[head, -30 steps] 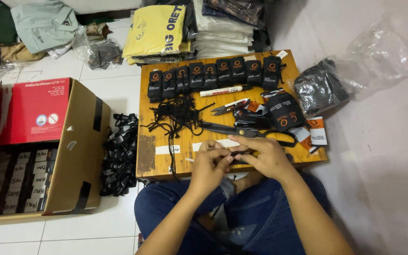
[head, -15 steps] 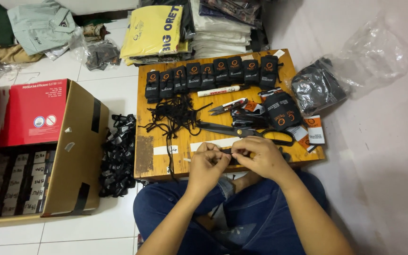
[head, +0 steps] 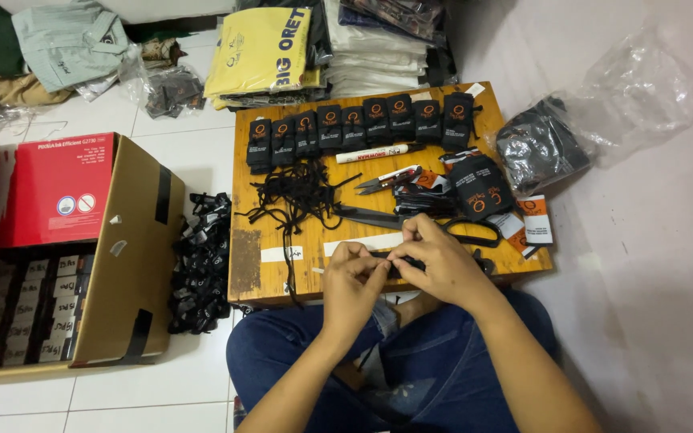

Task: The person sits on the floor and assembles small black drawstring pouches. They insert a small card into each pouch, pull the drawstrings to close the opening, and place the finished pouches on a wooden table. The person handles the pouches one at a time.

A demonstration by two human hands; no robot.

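My left hand and my right hand meet over the near edge of a low wooden board, pinching a small black tag with a thin black string between the fingertips. Both hands grip it together. A tangle of black strings lies on the board just beyond my hands. Black scissors lie beside the tangle. A row of black hang tags lines the far edge. A stack of black tags sits to the right.
A white marker and small snips lie mid-board. An open cardboard box with a red flap stands left, a heap of black tags beside it. Folded clothes lie beyond; plastic bags at right.
Both hands stayed together at the board's near edge, fingers shifting slightly on the small black piece. Nothing else moved.
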